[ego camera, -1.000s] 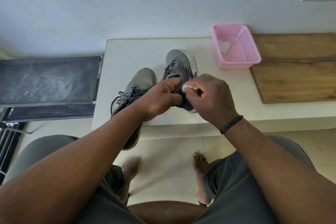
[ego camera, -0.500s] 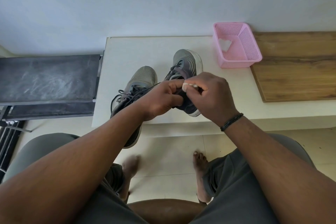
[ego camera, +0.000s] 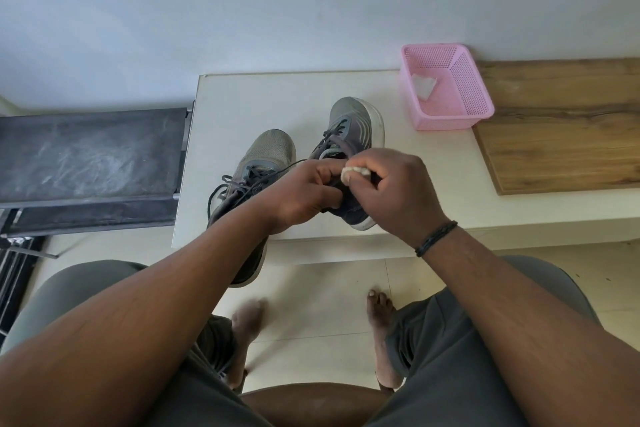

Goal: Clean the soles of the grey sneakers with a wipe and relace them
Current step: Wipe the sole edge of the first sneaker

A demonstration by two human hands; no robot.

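Observation:
Two grey sneakers stand on the white table (ego camera: 242, 97). The left sneaker (ego camera: 266, 156) hangs its heel over the front edge, laces loose, partly hidden by my left forearm. The right sneaker (ego camera: 353, 125) tilts toward the right with its white sole edge showing. My left hand (ego camera: 304, 191) grips the right sneaker's collar and lace near the heel. My right hand (ego camera: 394, 194) pinches a small white wipe (ego camera: 353, 173) against the same spot. The heel area is mostly hidden by both hands.
A pink mesh basket (ego camera: 446, 114) with a white scrap (ego camera: 424, 85) inside stands at the table's back right. A wooden board (ego camera: 568, 128) lies to its right. A dark grey bench (ego camera: 90, 156) adjoins the table's left. My bare feet rest on the tiled floor (ego camera: 322, 305) below.
The right sneaker has tipped a little more to the right, showing more white sole. Both hands stayed clasped at its collar, the wipe shifting slightly upward.

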